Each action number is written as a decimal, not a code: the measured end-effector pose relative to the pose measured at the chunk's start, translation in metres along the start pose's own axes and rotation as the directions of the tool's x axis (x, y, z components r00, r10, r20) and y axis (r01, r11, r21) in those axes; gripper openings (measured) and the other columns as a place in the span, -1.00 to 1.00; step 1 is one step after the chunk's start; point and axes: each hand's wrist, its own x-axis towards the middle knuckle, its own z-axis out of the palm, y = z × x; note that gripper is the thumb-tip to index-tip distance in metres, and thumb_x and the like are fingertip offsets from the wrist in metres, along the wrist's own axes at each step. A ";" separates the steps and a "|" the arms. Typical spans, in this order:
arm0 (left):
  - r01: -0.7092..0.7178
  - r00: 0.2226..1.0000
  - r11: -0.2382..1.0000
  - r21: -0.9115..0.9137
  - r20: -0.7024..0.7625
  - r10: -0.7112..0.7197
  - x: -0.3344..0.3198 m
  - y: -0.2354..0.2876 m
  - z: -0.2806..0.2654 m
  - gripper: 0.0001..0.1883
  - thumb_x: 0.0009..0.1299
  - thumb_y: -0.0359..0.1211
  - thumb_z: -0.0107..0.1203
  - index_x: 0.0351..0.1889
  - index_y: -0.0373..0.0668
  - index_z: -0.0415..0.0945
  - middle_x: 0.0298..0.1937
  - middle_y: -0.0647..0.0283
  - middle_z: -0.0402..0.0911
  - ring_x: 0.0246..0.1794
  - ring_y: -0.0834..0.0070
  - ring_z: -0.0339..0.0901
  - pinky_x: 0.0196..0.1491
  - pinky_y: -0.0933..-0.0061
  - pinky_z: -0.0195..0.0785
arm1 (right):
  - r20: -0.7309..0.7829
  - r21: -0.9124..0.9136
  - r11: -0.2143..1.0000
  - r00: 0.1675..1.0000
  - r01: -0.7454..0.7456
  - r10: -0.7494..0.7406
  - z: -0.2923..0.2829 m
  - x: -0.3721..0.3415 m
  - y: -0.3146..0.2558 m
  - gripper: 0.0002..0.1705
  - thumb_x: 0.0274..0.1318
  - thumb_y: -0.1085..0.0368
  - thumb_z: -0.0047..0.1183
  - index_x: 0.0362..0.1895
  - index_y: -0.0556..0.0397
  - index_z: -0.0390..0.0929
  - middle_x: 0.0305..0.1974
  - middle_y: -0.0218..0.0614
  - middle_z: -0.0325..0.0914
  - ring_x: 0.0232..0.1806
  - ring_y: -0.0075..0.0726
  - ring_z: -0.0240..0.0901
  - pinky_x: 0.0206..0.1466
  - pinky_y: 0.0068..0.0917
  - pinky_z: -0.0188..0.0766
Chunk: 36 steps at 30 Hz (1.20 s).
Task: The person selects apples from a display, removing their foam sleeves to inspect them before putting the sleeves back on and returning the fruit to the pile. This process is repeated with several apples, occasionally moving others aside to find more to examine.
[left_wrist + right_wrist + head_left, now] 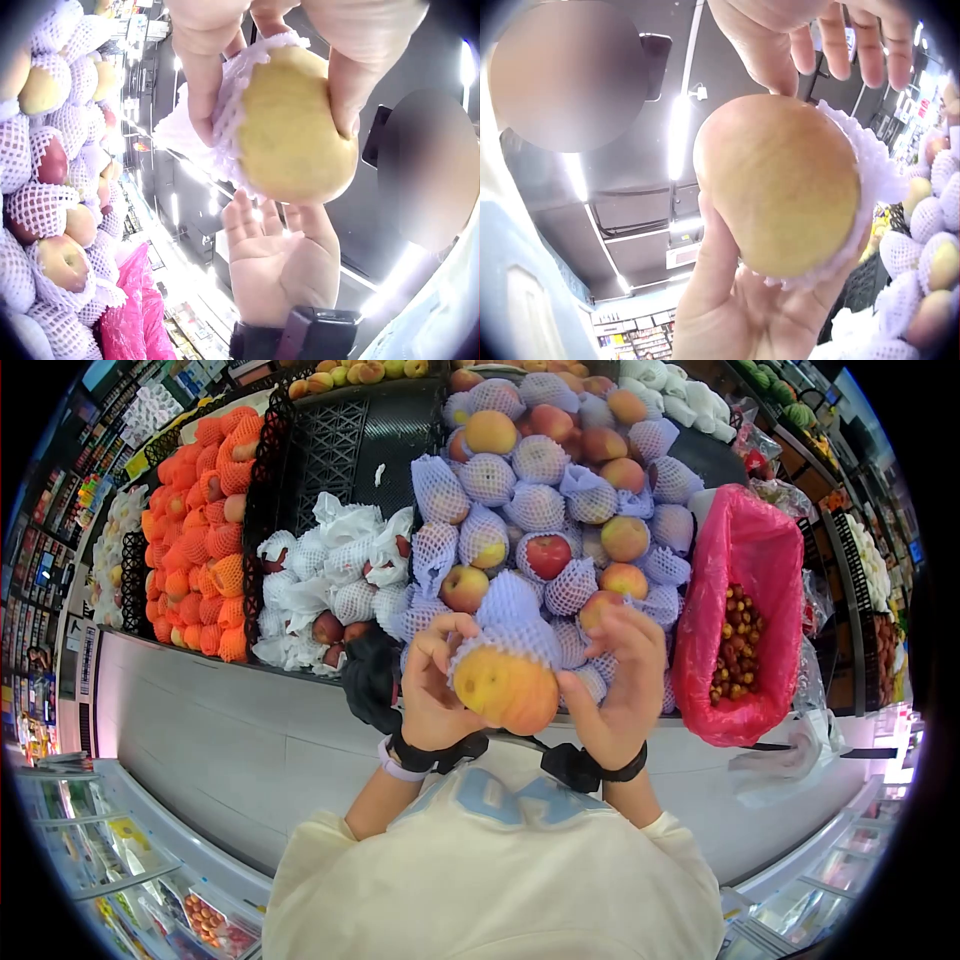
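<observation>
A yellow-orange apple [505, 690] is held up in front of the body, its far part covered by a lilac foam net [508, 615]. My left hand [436, 680] grips it from the left, thumb on the bare skin and fingers on the net, as the left wrist view shows. My right hand [622, 685] is at its right side, fingers spread, the thumb tip by the fruit. In the right wrist view the right fingers [855, 45] are extended and apart, beside the apple [780, 184].
Behind the hands lies a heap of net-wrapped apples [540, 507]. White-wrapped fruit [350, 565] and orange-netted fruit [205, 535] lie to the left. A pink-lined bin [700, 670] of small brown fruit stands at the right.
</observation>
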 end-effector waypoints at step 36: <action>0.008 0.995 0.965 0.262 -0.095 0.017 -0.003 0.018 0.013 -0.17 0.02 -0.09 0.47 0.17 -0.26 0.27 0.13 0.14 0.20 0.19 0.35 0.22 0.25 0.35 0.10 | 0.079 0.063 0.957 0.955 0.282 -0.287 0.026 -0.022 0.032 -0.84 0.15 0.49 -0.01 -0.16 0.16 0.39 -0.50 -0.14 0.40 -0.54 -0.09 0.36 -0.48 -0.30 0.32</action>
